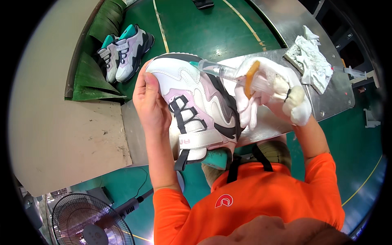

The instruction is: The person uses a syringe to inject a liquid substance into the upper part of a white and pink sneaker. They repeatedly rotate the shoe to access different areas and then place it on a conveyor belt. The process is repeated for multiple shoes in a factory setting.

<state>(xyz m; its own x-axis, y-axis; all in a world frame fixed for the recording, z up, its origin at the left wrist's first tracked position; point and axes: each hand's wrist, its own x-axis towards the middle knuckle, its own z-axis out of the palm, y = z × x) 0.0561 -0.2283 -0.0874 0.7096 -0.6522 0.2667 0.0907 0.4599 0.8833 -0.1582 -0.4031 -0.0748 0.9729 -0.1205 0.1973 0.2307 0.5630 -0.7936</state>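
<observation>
A white, lilac and black sneaker (pixel 206 96) is held tilted in front of me, its toe away from me and its strap end close to my body. A teal insert (pixel 215 159) shows at its heel opening. My left hand (pixel 151 98), bare, grips the toe from the left with the thumb on top. In a white glove, my right hand (pixel 275 90) is closed round a clear syringe (pixel 222 70). The syringe's green tip (pixel 195 63) meets the shoe near the edge between upper and sole at the toe. A tan ring sits round the syringe's barrel.
Two similar sneakers (pixel 132 51) stand on the green conveyor belt (pixel 190 30) at the far left, beside a green strip curtain (pixel 96 69). Crumpled white cloth (pixel 312 61) lies on the metal table (pixel 332 96), with another syringe (pixel 354 72) by its right edge. A fan (pixel 92 220) stands lower left.
</observation>
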